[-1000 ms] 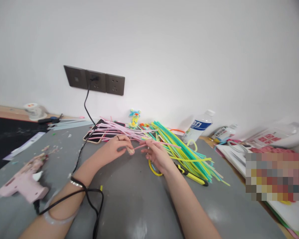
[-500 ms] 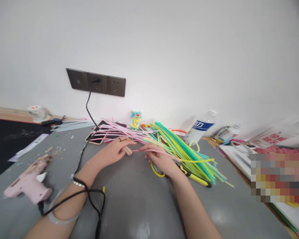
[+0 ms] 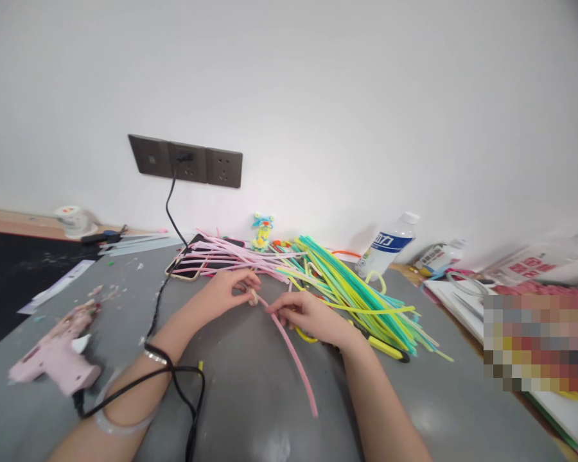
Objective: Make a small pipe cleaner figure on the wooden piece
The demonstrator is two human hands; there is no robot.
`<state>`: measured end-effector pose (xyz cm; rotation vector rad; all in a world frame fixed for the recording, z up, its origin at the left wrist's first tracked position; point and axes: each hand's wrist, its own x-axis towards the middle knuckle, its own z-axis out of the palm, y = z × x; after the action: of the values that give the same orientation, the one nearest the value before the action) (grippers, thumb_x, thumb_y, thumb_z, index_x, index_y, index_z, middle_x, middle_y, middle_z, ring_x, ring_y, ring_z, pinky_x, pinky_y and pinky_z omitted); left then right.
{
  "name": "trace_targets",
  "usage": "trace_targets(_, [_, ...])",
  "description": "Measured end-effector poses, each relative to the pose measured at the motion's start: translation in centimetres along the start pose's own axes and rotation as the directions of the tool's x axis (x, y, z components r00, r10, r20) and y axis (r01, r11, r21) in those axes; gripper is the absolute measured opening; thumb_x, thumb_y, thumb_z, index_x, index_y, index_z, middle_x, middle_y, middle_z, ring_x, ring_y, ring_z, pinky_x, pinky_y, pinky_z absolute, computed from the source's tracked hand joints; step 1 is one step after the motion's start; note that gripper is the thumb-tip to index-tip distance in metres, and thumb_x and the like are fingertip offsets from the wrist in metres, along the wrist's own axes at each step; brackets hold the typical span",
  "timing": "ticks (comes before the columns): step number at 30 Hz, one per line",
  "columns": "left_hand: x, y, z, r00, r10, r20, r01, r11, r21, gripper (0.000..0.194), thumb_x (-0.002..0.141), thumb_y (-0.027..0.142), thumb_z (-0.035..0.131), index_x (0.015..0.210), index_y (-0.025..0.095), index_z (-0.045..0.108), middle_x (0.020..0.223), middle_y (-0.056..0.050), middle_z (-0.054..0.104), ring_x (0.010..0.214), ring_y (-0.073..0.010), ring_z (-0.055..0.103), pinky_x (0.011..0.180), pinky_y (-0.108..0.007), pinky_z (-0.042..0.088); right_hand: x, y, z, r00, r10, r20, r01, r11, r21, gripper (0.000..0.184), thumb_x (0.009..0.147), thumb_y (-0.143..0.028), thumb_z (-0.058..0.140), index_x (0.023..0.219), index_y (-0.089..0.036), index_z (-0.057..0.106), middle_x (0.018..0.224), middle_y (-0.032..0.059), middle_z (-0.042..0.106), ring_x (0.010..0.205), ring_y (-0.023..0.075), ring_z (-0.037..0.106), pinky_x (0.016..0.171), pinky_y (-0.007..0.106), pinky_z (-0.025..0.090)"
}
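A pink pipe cleaner [image 3: 294, 355] runs between my two hands, its long free end curving down over the grey table. My left hand [image 3: 230, 290] pinches it near a small pale pinkish lump [image 3: 253, 297], perhaps a coiled end; I cannot make it out clearly. With thumb and fingers closed, my right hand [image 3: 304, 313] grips the same stem a little further along. Behind my hands lie loose pink pipe cleaners [image 3: 231, 254]. Right of them is a bundle of green and yellow pipe cleaners [image 3: 361, 289].
A pink glue gun [image 3: 58, 359] lies at left, its black cord [image 3: 125, 386] crossing my left forearm. A phone [image 3: 185, 266], a small blue-yellow figure [image 3: 262, 231], a bottle [image 3: 390, 244] and a yellow cutter [image 3: 385, 347] are around. Papers [image 3: 462, 308] lie at right.
The pink pipe cleaner's free end has swung from pointing right, over my right wrist, to hanging down toward me. My right hand has turned and shifted slightly lower.
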<state>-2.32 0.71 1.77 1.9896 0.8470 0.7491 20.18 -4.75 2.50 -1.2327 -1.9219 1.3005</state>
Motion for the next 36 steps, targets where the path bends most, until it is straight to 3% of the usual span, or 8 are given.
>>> trace_targets(4, [0.1,-0.1,0.8,1.0,0.016,0.009,-0.017,0.999,0.033,0.017,0.081,0.019,0.061,0.097,0.019,0.064,0.094,-0.006,0.075,0.084,-0.0183,0.072,0.078,-0.031,0.057,0.1,0.5,0.5,0.999,0.037,0.027,-0.037,0.999,-0.001,0.026,0.081,-0.014,0.047,0.089,-0.016,0.072,0.076,0.0018,0.067,0.057,0.0116,0.06,0.052,0.021,0.047])
trace_targets(8, [0.2,-0.8,1.4,0.999,0.009,-0.03,-0.008,0.999,0.037,0.03,0.079,0.016,0.059,0.108,0.021,0.061,0.101,-0.006,0.074,0.088,-0.018,0.072,0.08,-0.031,0.057,0.1,0.6,0.6,0.999,0.052,-0.003,-0.052,0.996,-0.068,0.027,0.079,-0.01,0.045,0.086,-0.017,0.07,0.069,-0.0007,0.063,0.052,0.0098,0.055,0.05,0.019,0.042])
trace_targets(13, [0.3,-1.2,1.6,0.999,0.028,-0.024,-0.026,0.996,0.08,0.033,0.079,0.013,0.056,0.11,0.022,0.061,0.093,-0.003,0.074,0.085,-0.0171,0.072,0.08,-0.029,0.055,0.5,0.5,0.8,0.989,-0.023,-0.149,-0.002,0.986,-0.168,0.027,0.078,-0.009,0.043,0.085,-0.018,0.068,0.065,-0.0025,0.059,0.052,0.0104,0.047,0.049,0.02,0.035])
trace_targets(19, [0.3,-0.8,1.8,0.994,0.104,0.015,-0.105,0.969,0.226,0.038,0.08,0.006,0.054,0.113,0.023,0.062,0.091,-0.002,0.073,0.087,-0.0174,0.069,0.083,-0.029,0.051,2.0,0.8,2.2,0.91,-0.165,-0.38,0.089,0.974,-0.209,0.014,0.078,-0.016,0.055,0.089,-0.018,0.064,0.071,-0.0014,0.061,0.055,0.012,0.048,0.055,0.024,0.04])
trace_targets(24, [0.3,-1.0,1.9,0.988,0.151,0.03,-0.153,0.945,0.289,0.042,0.081,0.003,0.054,0.117,0.025,0.062,0.101,-0.003,0.073,0.094,-0.0176,0.067,0.09,-0.03,0.048,3.0,1.4,2.9,0.907,-0.167,-0.386,0.095,0.975,-0.2,0.012,0.072,-0.014,0.062,0.083,-0.019,0.062,0.07,-0.0017,0.06,0.054,0.0112,0.046,0.052,0.023,0.038])
trace_targets(30, [0.3,-1.3,1.8,0.982,0.176,0.063,-0.187,0.919,0.348,0.026,0.082,0.006,0.057,0.099,0.023,0.068,0.096,-0.003,0.074,0.089,-0.0178,0.067,0.083,-0.028,0.049,3.0,1.2,2.8,0.908,-0.172,-0.381,0.045,0.946,-0.321,0.01,0.073,-0.013,0.065,0.081,-0.019,0.063,0.072,-0.0016,0.061,0.061,0.0132,0.048,0.058,0.024,0.036])
trace_targets(36, [0.3,-1.1,1.8,0.981,0.187,0.042,-0.191,0.923,0.335,0.024,0.083,0.008,0.056,0.094,0.024,0.07,0.092,-0.001,0.074,0.085,-0.0193,0.067,0.082,-0.029,0.05,3.0,1.2,3.1,0.903,-0.197,-0.383,0.045,0.928,-0.37,0.009,0.076,-0.013,0.064,0.081,-0.021,0.062,0.073,-0.0015,0.061,0.063,0.0149,0.049,0.06,0.026,0.036])
